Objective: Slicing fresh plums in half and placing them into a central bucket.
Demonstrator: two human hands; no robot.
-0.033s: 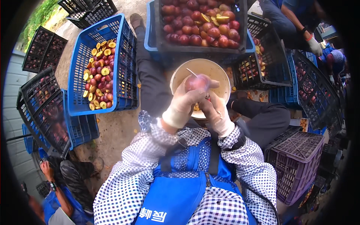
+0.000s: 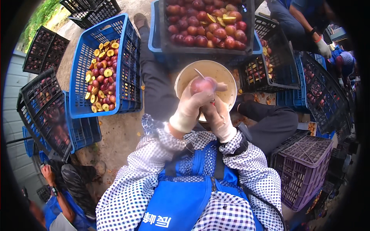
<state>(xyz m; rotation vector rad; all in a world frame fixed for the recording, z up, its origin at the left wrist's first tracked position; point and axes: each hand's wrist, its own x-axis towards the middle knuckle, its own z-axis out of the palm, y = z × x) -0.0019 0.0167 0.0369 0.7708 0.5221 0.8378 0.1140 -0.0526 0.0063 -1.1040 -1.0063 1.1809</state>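
Observation:
My left hand (image 2: 187,109), in a pale glove, is closed around a reddish plum (image 2: 202,85). Close against it, my gloved right hand (image 2: 219,119) grips a small knife (image 2: 198,73). Its thin metal blade shows past the plum's far side, and a bit of red shows between the fingers. How deep the blade sits is hidden by the fruit and hands. Both hands are above the near part of a cream-coloured bucket (image 2: 229,86) that stands between my legs.
A blue crate (image 2: 122,77) of halved and whole plums stands left. Ahead, a dark crate (image 2: 208,49) of plums rests on a blue one. More crates of plums stand right, and a purple crate (image 2: 304,169) sits at lower right. Other people are at the lower left and upper right.
The plum and knife tip have shifted very slightly to the right. My right hand has drawn a little closer to my left. Both hands keep their hold.

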